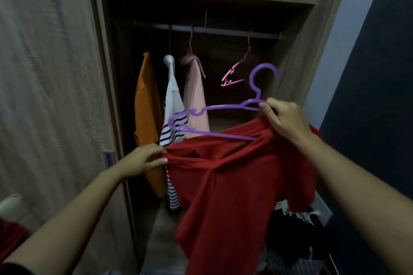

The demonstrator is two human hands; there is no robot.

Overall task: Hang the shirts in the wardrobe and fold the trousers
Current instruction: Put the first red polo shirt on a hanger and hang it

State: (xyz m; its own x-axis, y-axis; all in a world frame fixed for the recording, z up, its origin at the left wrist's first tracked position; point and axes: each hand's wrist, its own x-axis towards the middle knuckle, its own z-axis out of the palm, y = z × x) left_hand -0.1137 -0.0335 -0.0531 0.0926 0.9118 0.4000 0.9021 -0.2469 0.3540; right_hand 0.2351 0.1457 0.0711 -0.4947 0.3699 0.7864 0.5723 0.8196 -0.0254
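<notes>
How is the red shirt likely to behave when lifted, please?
Probably floppy: the red shirt sags in folds between the left hand and the purple hanger pinched by the right hand. Likely light: a pinch holds it.

Bare forearms [67,219] reached in from the frame's lower corners; the left hand [145,159], centre left, pinched the edge of a red fabric shirt [234,185], while the right hand [288,121], right of centre, curled around a purple plastic hanger [223,106].

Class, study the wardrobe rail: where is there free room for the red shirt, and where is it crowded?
Free: rail between pink shirt and empty pink hanger, also right of that hanger. Crowded: the left, with orange shirt and striped shirt close together.
</notes>
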